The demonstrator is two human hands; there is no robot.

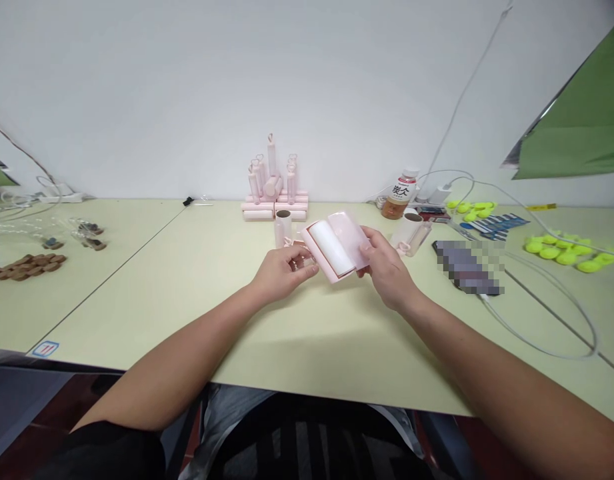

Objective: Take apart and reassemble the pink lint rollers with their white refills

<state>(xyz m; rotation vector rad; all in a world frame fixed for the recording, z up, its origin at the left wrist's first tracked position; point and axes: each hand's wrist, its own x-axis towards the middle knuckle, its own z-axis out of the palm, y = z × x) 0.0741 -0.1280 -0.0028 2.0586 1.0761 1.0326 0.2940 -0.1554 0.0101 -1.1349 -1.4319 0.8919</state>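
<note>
A pale pink case (pixel 347 235) lies opened out between my hands, raised above the table and tilted. In its left half sits a white roll (pixel 331 248), with a brown edge line around it. My right hand (pixel 387 270) grips the case's right side, thumb on top and fingers beneath. At the left edge, my left hand (pixel 287 272) has its fingers curled and its thumb against the case; its fingertips are partly hidden. Just behind my left hand stands a whitish roll with a brown core (pixel 283 227). Another such roll (pixel 411 230) with a pink handle is beyond my right hand.
Stacked pink rollers (pixel 275 193) stand against the wall. To the right are a drink bottle (pixel 401 197), a phone (pixel 464 270) on a white cable (pixel 531 347), and yellow-green pieces (pixel 557 248). Brown pieces (pixel 29 267) lie far left.
</note>
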